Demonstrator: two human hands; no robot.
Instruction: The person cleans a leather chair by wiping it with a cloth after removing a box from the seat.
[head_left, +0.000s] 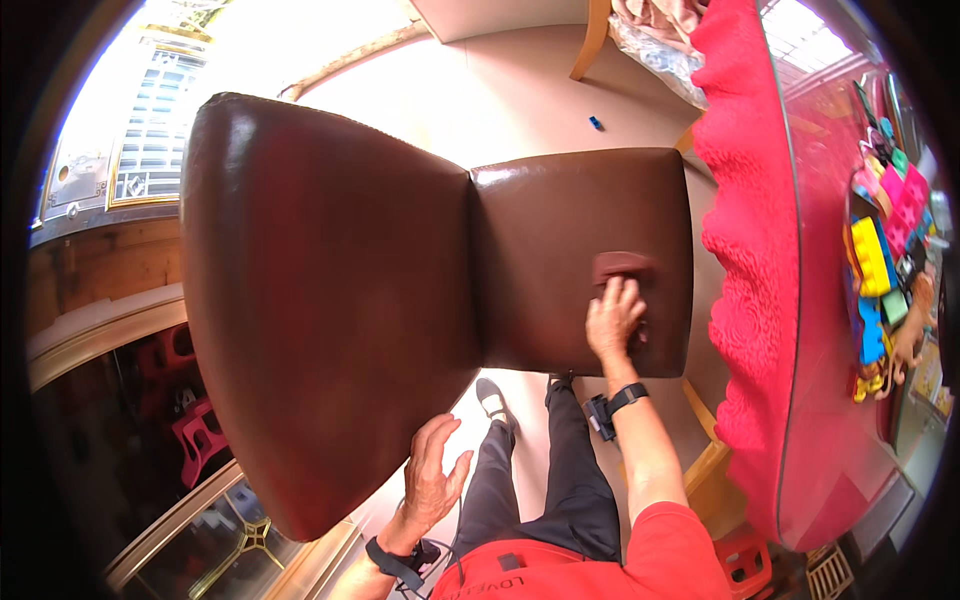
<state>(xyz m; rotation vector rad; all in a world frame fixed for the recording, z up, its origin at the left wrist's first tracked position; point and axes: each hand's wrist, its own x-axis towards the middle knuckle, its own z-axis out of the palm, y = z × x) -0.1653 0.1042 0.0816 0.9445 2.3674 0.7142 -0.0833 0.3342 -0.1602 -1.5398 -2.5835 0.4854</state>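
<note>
A chair covered in glossy brown leather-like material stands before me, its large backrest (322, 300) at the left and its seat (555, 202) at the right. On the seat, near its front edge, my right hand (616, 315) presses on a dark reddish-brown cloth (621, 264), fingers over it; the hand is slightly blurred. My left hand (433, 472) is beside the lower edge of the backrest, fingers apart, holding nothing. Whether its fingertips touch the backrest, I cannot tell. Both wrists wear black straps with small devices.
At the right, a table with a red ruffled cloth (750, 262) under a clear cover bears toy blocks (870, 259). A small blue object (595, 123) lies on the floor. Glass-fronted cabinetry (240, 525) stands lower left, a red plastic stool (742, 562) lower right.
</note>
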